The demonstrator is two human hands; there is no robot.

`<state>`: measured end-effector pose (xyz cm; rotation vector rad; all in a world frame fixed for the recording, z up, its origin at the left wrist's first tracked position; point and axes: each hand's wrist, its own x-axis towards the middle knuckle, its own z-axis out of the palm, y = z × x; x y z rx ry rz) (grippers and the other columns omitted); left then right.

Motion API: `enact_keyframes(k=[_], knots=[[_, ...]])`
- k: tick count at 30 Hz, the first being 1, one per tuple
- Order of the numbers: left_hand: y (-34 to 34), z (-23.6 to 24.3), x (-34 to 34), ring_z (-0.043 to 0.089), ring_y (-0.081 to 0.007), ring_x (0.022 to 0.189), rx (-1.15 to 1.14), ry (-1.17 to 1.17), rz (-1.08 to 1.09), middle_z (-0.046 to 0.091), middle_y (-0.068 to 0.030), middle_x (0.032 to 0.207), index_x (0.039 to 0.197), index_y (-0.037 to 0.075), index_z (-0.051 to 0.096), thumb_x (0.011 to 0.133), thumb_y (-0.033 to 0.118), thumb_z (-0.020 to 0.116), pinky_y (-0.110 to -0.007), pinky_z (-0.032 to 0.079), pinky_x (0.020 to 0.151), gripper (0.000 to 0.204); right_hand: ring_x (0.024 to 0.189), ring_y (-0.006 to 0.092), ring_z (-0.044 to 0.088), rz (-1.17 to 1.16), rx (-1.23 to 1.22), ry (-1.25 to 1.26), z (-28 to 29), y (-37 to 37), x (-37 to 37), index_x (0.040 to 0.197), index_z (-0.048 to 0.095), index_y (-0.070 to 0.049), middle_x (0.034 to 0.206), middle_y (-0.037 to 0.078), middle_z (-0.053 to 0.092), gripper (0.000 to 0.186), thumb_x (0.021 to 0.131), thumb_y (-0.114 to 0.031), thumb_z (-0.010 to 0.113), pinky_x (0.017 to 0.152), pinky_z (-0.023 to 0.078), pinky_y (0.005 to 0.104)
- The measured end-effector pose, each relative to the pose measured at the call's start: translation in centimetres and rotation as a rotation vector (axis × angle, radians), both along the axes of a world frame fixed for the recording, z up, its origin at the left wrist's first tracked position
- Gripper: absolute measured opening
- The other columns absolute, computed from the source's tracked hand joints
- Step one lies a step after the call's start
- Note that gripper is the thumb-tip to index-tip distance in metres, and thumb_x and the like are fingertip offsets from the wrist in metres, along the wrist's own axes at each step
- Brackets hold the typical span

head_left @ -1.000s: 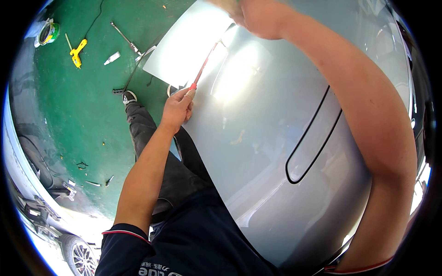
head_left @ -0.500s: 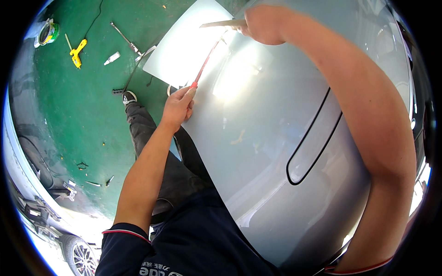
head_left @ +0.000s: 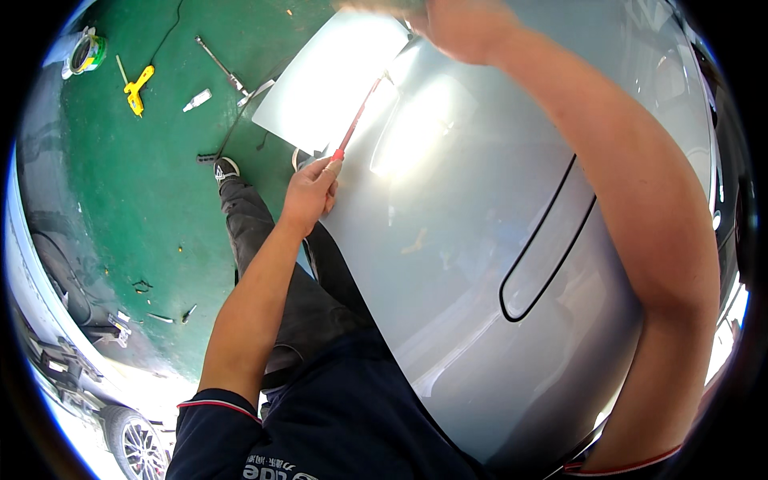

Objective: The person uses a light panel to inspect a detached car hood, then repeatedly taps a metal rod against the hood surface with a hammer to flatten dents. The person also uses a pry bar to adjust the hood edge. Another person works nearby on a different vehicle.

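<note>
My left hand [head_left: 312, 192] grips the red handle of a slim rod tool [head_left: 356, 120], whose far end rests on the silver car panel [head_left: 424, 288] beside a bright reflection. My right hand [head_left: 464, 32] is raised above that end, closed round a light brown bar-like tool [head_left: 376, 10], smeared by motion at the top edge. Behind the rod lies a pale, glossy white sheet or panel [head_left: 324, 72] along the car's edge. A long black-edged slot outline [head_left: 512, 316] runs across the car body under my right forearm.
On the green floor [head_left: 136, 200] lie a yellow glue gun [head_left: 136, 94], a metal bar tool [head_left: 220, 64], a small bottle [head_left: 198, 99], a tape roll or tub [head_left: 83, 54] and small tools [head_left: 189, 314]. A wheel [head_left: 140, 444] is at lower left; my leg [head_left: 244, 216] stands beside the panel.
My right hand and its tool dropped toward the rod half a second ago and are now raised again. My left hand and the rod stay nearly in place.
</note>
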<state>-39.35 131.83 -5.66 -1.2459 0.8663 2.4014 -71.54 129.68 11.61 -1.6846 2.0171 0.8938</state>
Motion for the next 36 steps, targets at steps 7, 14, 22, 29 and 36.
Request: enact_keyframes(k=[7, 14, 22, 29, 36], knots=[[0.2, -0.3, 0.4, 0.045, -0.0076, 0.045, 0.015, -0.001, 0.025, 0.055, 0.001, 0.07, 0.127, 0.005, 0.068, 0.103, 0.03, 0.065, -0.024, 0.03, 0.042, 0.035, 0.101, 0.0335, 0.07, -0.4, 0.094, -0.078, 2.0, -1.9, 1.7, 0.121, 0.072, -0.007, 0.112, 0.014, 0.073, 0.032, 0.106, -0.026, 0.051, 0.08, 0.056, 0.0469], [0.4, -0.4, 0.6, 0.044, -0.0077, 0.045, 0.022, 0.027, 0.035, 0.055, 0.0008, 0.07, 0.127, 0.004, 0.068, 0.104, 0.029, 0.065, -0.024, 0.031, 0.042, 0.034, 0.087, 0.0428, 0.071, -0.239, -0.167, -0.057, 0.9, -0.9, 0.5, 0.105, 0.068, 0.001, 0.092, 0.023, 0.072, 0.039, 0.103, -0.035, 0.051, 0.077, 0.056, 0.0527], [0.3, -0.3, 0.9, 0.044, -0.0077, 0.044, 0.016, 0.013, 0.029, 0.054, 0.0009, 0.07, 0.129, 0.004, 0.067, 0.104, 0.029, 0.064, -0.024, 0.03, 0.042, 0.035, 0.1, 0.0379, 0.068, -0.161, 0.41, -0.067, 2.5, -2.1, 2.7, 0.119, 0.061, 0.003, 0.11, 0.022, 0.072, 0.047, 0.108, -0.04, 0.045, 0.089, 0.052, 0.0507], [0.3, 0.2, 1.3, 0.043, -0.0064, 0.047, 0.016, 0.014, 0.036, 0.052, 0.0019, 0.069, 0.122, 0.002, 0.069, 0.103, 0.028, 0.065, -0.024, 0.031, 0.043, 0.032, 0.094, 0.0384, 0.071, -0.264, -0.069, -0.095, 1.3, -1.6, 1.2, 0.111, 0.071, -0.003, 0.098, 0.02, 0.073, 0.041, 0.106, -0.035, 0.045, 0.081, 0.057, 0.0478], [0.1, 0.2, 1.5, 0.042, -0.0062, 0.047, 0.033, 0.002, 0.043, 0.052, 0.0022, 0.069, 0.125, 0.002, 0.069, 0.104, 0.028, 0.064, -0.024, 0.03, 0.043, 0.034, 0.093, 0.0378, 0.069, -0.216, 0.316, -0.07, 1.6, -1.0, 2.4, 0.115, 0.066, -0.002, 0.105, 0.019, 0.072, 0.042, 0.108, -0.037, 0.045, 0.082, 0.055, 0.049]])
